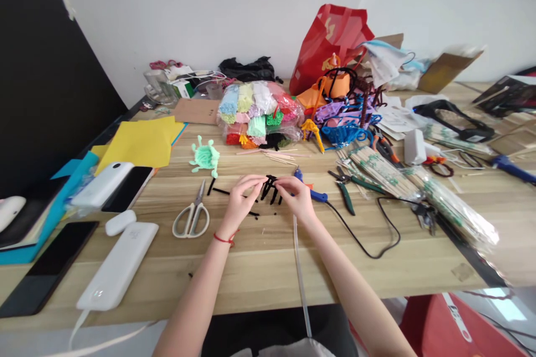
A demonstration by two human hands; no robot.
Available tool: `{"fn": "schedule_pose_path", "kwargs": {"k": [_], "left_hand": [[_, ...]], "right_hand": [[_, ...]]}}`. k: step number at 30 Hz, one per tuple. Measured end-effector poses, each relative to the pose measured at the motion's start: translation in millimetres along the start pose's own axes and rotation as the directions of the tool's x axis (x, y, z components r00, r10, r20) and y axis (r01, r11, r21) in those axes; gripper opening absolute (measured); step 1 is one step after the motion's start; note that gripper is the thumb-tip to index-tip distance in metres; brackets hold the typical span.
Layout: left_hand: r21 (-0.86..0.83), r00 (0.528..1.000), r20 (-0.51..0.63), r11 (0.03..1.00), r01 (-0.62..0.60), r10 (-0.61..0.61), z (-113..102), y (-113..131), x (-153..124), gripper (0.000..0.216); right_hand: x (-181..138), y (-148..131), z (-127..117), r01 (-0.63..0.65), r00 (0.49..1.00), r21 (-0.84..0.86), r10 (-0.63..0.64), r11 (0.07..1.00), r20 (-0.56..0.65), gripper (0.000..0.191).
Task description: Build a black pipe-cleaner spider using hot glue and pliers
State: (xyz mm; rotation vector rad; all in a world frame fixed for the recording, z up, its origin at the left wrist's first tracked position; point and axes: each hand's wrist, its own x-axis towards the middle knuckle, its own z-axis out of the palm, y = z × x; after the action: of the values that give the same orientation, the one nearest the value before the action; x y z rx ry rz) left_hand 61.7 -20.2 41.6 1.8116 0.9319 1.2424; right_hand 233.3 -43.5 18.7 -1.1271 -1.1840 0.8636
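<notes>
Both hands meet over the middle of the table around a small black figure of bent pipe cleaners (271, 188). My left hand (243, 196) pinches its left side between thumb and fingertips. From the right, my right hand (298, 195) pinches its other side. Several cut black pipe cleaner pieces (221, 191) lie beside my left hand. White-handled scissors (191, 216) rest left of them, blades pointing away. Behind my right hand lies a blue glue gun (318, 196), partly covered, with a clear glue stick (300, 268) running toward me. A mint-green pipe cleaner crab (205, 156) sits farther back.
Bagged coloured pipe cleaners (259, 114) stand at the back, near a red bag (330, 44). Green-handled pliers (345, 196), a black cord (383, 251) and bundled wooden sticks (377, 170) lie right. Phones, a white power bank (119, 265) and yellow sheets (138, 142) occupy the left.
</notes>
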Motion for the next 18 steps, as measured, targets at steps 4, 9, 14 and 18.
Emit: {"fn": "schedule_pose_path", "kwargs": {"k": [4, 9, 14, 18], "left_hand": [[0.173, 0.988, 0.081, 0.974, -0.147, 0.134, 2.0, 0.6, -1.6, 0.023], [0.281, 0.970, 0.142, 0.932, -0.229, 0.196, 2.3, -2.4, -2.8, 0.027], [0.373, 0.948, 0.193, 0.875, -0.309, 0.252, 2.3, -4.9, -3.8, 0.030], [0.460, 0.933, 0.231, 0.814, -0.355, 0.277, 2.3, -6.3, -4.9, 0.031]], "right_hand": [[-1.7, -6.9, 2.4, 0.022, 1.000, -0.002, -0.022, 1.000, 0.016, 0.010], [-2.5, -10.1, 3.7, -0.003, 1.000, 0.060, 0.003, 0.998, -0.002, 0.010], [-2.3, -8.1, 3.3, 0.019, 1.000, 0.008, -0.019, 1.000, 0.010, 0.010], [-2.8, -6.4, 3.1, 0.034, 0.999, -0.021, -0.033, 0.999, 0.018, 0.010]]}}
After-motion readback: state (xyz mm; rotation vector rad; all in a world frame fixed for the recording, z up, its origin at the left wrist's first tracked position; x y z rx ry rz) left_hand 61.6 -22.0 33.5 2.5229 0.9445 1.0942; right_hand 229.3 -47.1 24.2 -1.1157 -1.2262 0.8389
